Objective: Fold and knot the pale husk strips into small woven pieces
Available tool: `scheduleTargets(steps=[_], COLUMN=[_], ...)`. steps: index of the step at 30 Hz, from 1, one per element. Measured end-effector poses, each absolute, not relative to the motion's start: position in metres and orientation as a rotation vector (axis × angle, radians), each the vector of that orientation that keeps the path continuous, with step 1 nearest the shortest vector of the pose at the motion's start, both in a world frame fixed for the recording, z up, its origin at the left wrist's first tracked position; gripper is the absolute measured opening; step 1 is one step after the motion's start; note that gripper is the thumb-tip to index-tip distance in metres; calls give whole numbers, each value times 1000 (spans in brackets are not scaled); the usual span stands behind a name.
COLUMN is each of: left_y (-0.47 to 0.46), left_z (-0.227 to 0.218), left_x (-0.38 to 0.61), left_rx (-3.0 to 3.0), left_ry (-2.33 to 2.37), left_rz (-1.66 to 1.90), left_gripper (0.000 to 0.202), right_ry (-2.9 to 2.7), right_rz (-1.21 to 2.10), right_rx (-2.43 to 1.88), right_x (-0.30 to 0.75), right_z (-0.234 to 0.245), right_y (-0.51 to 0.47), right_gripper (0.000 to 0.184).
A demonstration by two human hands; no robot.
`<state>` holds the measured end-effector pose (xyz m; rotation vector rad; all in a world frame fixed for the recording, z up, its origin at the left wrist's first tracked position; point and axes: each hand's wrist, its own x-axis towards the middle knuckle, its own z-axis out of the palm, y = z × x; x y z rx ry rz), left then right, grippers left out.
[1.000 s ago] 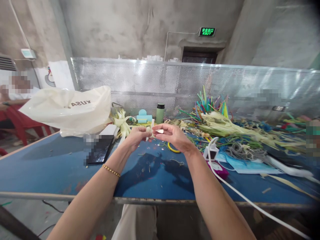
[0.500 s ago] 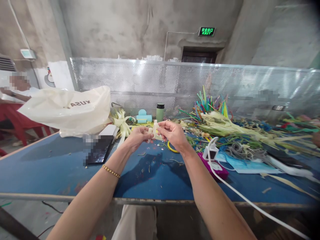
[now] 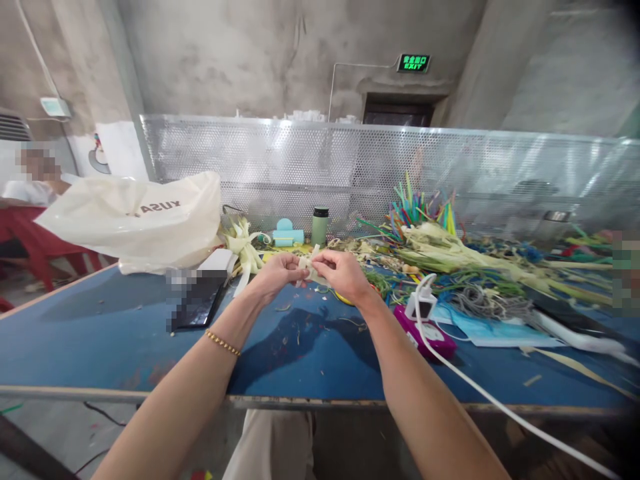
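Observation:
Over the middle of the blue table [image 3: 310, 363], both hands meet at a small pale strip [image 3: 305, 264], cream coloured and apparently folded. It looks like the dried husk or straw lying about, though its exact kind is hard to make out. My left hand [image 3: 278, 275] pinches one side between thumb and fingers. My right hand [image 3: 343, 273] closes on the other side, its fingertips touching the strip. A narrow end sticks up between the hands. Behind them stands a green bottle [image 3: 320, 229] with a black lid. A bundle of pale husk strips [image 3: 243, 247] lies left of my left hand.
At left are a large white plastic bag [image 3: 135, 223] and a dark tablet [image 3: 199, 303]. A purple power socket [image 3: 430, 337] with a white cable is right of my forearm. Beyond lie tangled cords [image 3: 487, 300], husks [image 3: 440, 247] and a blue mask [image 3: 505, 331]. A perforated metal screen [image 3: 280, 160] runs behind.
My right hand has moved slightly down and left, closer to my left hand. The upright end of the strip now leans and shows less. My left hand has barely moved.

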<state>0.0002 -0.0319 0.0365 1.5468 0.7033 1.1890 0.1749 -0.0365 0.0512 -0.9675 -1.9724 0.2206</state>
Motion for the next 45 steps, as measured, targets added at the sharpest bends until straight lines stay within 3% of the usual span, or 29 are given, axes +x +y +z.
scheduleTargets(steps=[5, 10, 20, 25, 37, 45], left_y=[-32, -34, -38, -38, -47, -47], left_z=[33, 33, 37, 33, 37, 35], left_x=[1, 1, 2, 3, 8, 10], left_rx=[1604, 1618, 1601, 1643, 1748, 1674], left_ry=[776, 795, 708, 752, 723, 659], left_rz=[1165, 1116, 1050, 1078, 1086, 1067], left_gripper=[35, 30, 19, 15, 19, 11], right_ry=[-2059, -2069, -2082, -2094, -2124, -2096], right_rz=[138, 115, 103, 65, -3, -265], right_rx=[-986, -1011, -915, -940, -809, -794], right_x=[172, 169, 166, 163, 162, 155], right_z=[52, 49, 43, 45, 46, 45], right_y=[-40, -38, -37, -43, -46, -49], right_gripper=[15, 9, 15, 6, 11, 11])
